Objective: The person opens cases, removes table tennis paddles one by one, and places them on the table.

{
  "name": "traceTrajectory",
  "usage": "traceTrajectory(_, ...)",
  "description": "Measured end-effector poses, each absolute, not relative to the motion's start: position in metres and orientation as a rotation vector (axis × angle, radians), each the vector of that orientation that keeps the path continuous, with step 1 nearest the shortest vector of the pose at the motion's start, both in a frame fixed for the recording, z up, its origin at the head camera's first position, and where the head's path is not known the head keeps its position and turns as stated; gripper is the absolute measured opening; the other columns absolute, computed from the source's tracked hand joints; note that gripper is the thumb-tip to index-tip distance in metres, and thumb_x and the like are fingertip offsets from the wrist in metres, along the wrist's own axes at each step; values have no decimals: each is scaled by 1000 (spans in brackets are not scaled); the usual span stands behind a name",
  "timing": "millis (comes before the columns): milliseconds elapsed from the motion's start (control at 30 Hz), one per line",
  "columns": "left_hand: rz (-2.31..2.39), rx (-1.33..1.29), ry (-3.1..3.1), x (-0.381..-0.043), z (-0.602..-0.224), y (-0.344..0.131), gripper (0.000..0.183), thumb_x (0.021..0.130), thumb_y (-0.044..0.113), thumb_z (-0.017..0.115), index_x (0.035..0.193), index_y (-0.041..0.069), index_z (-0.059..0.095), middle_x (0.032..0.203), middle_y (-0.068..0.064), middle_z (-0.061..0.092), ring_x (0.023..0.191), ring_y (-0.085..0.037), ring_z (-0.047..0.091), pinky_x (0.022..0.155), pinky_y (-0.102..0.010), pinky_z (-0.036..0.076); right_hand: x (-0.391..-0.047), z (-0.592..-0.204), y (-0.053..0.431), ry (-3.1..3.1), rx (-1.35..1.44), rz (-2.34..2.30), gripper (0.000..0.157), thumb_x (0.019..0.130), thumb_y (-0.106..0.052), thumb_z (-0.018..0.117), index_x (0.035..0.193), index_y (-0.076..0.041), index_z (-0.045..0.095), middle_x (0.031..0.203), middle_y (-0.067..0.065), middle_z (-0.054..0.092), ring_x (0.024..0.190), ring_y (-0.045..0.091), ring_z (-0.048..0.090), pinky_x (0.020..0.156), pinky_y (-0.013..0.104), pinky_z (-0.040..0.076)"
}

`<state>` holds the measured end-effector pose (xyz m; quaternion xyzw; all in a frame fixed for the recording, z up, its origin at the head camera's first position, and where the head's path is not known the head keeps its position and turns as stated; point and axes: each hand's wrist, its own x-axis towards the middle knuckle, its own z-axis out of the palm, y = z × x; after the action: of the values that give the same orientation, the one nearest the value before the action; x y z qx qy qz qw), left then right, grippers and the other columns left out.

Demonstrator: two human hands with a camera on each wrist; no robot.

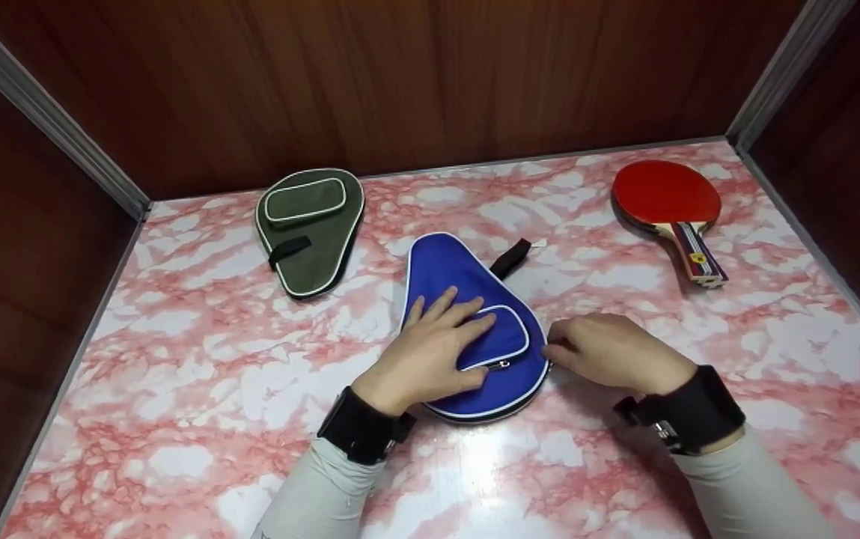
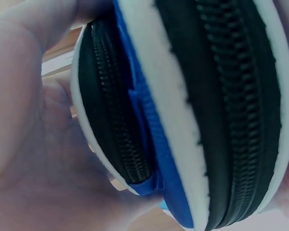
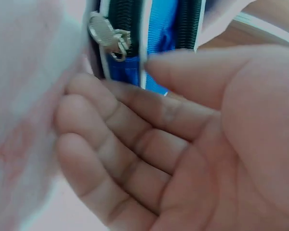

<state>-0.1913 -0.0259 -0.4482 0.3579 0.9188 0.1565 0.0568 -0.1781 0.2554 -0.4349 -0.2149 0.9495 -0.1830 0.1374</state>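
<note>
The left hand (image 1: 430, 359) spreads wide over the blue case (image 1: 504, 333) at centre, apparently steadying it; the right hand (image 1: 609, 348) pinches its right edge beside the zip pull (image 3: 106, 33). Farther left lies a green case (image 1: 310, 232), far right a red bat (image 1: 665, 191), seemingly leaving the hands room.

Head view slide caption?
Left hand rests on a teardrop-shaped, white-piped blue fabric case; right hand at its edge.

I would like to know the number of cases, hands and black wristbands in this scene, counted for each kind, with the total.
Cases: 2 (blue case, green case)
Hands: 2 (left hand, right hand)
Black wristbands: 2
Total: 6
</note>
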Motion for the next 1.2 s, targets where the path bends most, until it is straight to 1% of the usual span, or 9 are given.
traceTrajectory(133,480,1069,2797,-196,-450,-27,74,98,42,74,166,18,54,175,-8,41,167,-40,19,129,-72,13,-176,-432,257,2702,-614,-565,25,106,-39,74,107,-15,81,84,-8,67,73,13,58,71,39,49)
traceTrajectory(233,488,1047,2813,-201,-452,-26,74,98,41,74,165,19,54,175,-7,40,167,-40,19,129,-72,13,-177,-435,258,2719,-619,-598,26,103,-41,79,105,-15,80,84,-9,69,73,12,59,71,39,50)
traceTrajectory(367,490,1035,2825,-203,-453,-24,74,96,41,73,165,19,55,175,-7,41,167,-39,20,129,-72,13,-177,-439,259,2773,-663,-574,18,99,-34,84,102,-16,81,85,-9,71,77,11,61,73,42,52)
traceTrajectory(467,484,1036,2829,-203,-453,-23,74,96,41,74,165,19,56,175,-7,41,167,-39,20,129,-73,13,-177,-442,258,2814,-680,-551,12,96,-28,86,100,-17,82,83,-10,70,76,11,61,72,42,52)
traceTrajectory(600,474,1037,2834,-202,-453,-23,75,96,41,74,165,19,55,175,-7,41,167,-39,20,129,-73,14,-176,-444,255,2862,-682,-538,8,94,-22,85,96,-15,81,78,-10,68,72,12,60,68,42,51)
traceTrajectory(733,478,1038,2832,-202,-452,-23,75,97,41,75,165,19,55,175,-7,41,167,-40,20,128,-73,14,-175,-445,254,2886,-670,-520,5,93,-17,83,93,-14,79,78,-8,68,71,13,61,67,44,52)
traceTrajectory(867,484,1030,2834,-203,-453,-23,75,97,41,75,165,18,54,176,-7,40,167,-39,20,129,-73,13,-175,-447,253,2888,-636,-531,6,91,-16,82,92,-13,77,77,-7,65,70,14,59,66,43,50)
traceTrajectory(1067,480,1015,2846,-202,-454,-24,75,97,41,74,166,19,54,175,-6,41,167,-39,20,129,-72,13,-173,-452,251,2875,-580,-581,19,91,-22,86,90,-14,68,76,-6,59,68,15,56,62,39,45)
traceTrajectory(1200,487,1023,2848,-203,-454,-24,75,97,41,72,166,18,54,175,-7,41,167,-39,20,129,-73,13,-173,-453,250,2905,-569,-557,17,91,-18,84,88,-14,68,75,-5,58,68,16,55,62,40,44)
